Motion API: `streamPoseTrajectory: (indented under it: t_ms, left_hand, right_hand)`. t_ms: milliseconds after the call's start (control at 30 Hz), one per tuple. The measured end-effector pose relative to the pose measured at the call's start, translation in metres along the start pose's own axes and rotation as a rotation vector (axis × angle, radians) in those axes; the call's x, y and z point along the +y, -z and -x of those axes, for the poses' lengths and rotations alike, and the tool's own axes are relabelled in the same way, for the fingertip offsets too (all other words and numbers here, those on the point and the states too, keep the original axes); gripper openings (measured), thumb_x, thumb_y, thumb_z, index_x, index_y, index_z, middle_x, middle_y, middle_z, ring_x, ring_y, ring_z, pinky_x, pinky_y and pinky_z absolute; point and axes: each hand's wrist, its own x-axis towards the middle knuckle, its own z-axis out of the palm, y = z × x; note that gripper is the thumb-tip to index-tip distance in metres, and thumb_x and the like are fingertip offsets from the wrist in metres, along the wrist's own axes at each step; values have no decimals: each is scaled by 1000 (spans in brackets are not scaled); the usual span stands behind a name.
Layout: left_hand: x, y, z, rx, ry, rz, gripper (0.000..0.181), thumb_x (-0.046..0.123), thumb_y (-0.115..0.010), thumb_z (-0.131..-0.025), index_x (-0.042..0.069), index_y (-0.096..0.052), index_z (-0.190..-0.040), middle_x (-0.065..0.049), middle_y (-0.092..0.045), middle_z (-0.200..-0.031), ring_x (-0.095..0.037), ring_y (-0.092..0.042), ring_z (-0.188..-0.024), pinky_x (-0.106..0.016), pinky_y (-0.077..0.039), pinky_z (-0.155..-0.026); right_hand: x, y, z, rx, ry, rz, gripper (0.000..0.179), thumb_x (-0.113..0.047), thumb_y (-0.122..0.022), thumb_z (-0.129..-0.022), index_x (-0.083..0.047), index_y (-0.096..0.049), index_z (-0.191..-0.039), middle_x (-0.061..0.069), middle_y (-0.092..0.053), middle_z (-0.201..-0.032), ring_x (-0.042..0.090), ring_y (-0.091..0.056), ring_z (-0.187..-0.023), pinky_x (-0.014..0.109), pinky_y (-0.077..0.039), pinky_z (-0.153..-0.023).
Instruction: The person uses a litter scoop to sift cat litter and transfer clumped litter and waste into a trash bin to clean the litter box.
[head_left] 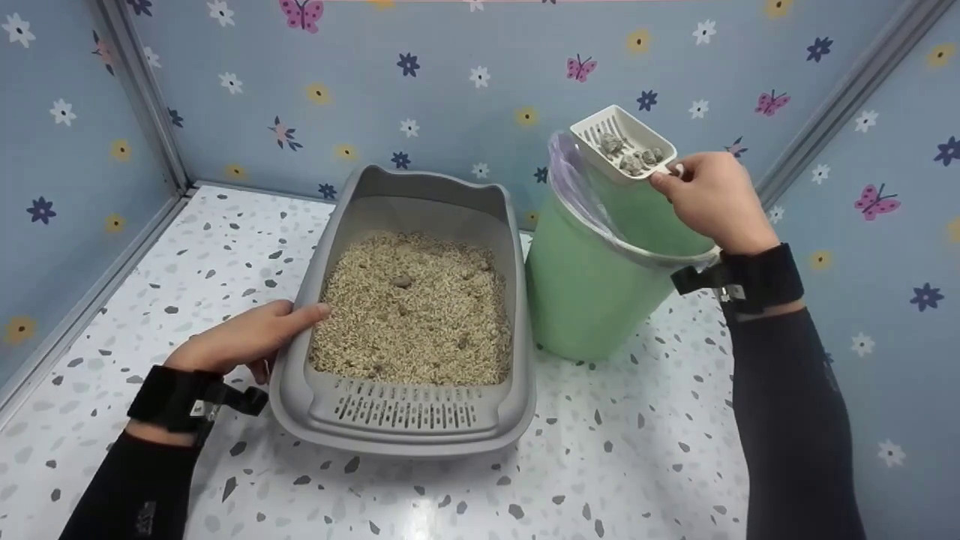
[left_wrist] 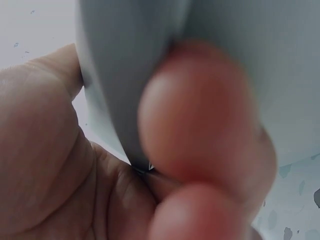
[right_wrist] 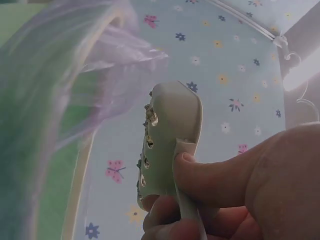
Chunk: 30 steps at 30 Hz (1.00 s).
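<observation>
My left hand grips the left rim of a grey litter box, thumb over the edge. In the left wrist view its blurred fingers curl under the rim. Tan litter with a few dark lumps fills the box floor. My right hand pinches the handle of a white slotted litter scoop, held above a green bin. Several grey clumps lie in the scoop; the right wrist view shows its tilted underside, bits poking through the slots.
A purple bag lines the bin and hangs over its rim. The bin stands close to the box's right side, on a speckled white surface. Flower-patterned panels rise behind and on both sides.
</observation>
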Motion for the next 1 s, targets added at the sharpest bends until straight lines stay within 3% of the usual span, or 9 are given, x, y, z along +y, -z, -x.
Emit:
streamPoseTrajectory:
  t_ms: [300,433,700,767,1000]
  left_hand:
    - [0,-1,-1,-6,0,-5,76,73,-50,-111,-1,-46,-129,-15,-70,-86,-20,-68,-57,-35,-60,-46]
    - [-1,0,-1,-4,-5,-7,76,72,-49,-111,-2,-45,-130,-15,-70,-87,-20,-68,-57,-36,-60,-46]
    - [-1,0,0,-7,-9,-3,76,72,-49,-112,-2,-46,-131,-15,-70,-88,-21,-68,-58,-36,-61,-46]
    - [-2,0,0,-7,-12,-5,76,71,-49,-112,-2,-46,-130,-15,-71,-87,-21,-68,-57,-36,-60,-46]
    - [-2,0,0,-6,9,9,79,74,-50,-110,-2,-45,-131,-16,-71,-87,-22,-70,-58,-38,-62,-47]
  right_hand:
    - [15,-5,-5,-41,-46,83,48,-39,-65,-113,-12,-54,-75,-5,-38,-61,16,-39,-56,36,-35,-55]
    - [18,-7,-4,-79,-35,102,46,-36,-61,-115,-13,-52,-77,-4,-40,-64,17,-40,-56,36,-37,-56]
    - [23,-13,-2,-99,49,163,34,-24,-66,-112,-6,-62,-84,0,-40,-67,19,-42,-59,36,-38,-59]
    - [25,-14,-2,-94,72,186,26,-18,-67,-110,-4,-66,-88,4,-46,-69,23,-45,-63,40,-41,-63]
    - [27,-17,0,2,170,327,14,6,-58,-95,0,-65,-85,17,-57,-81,37,-50,-76,54,-46,-71]
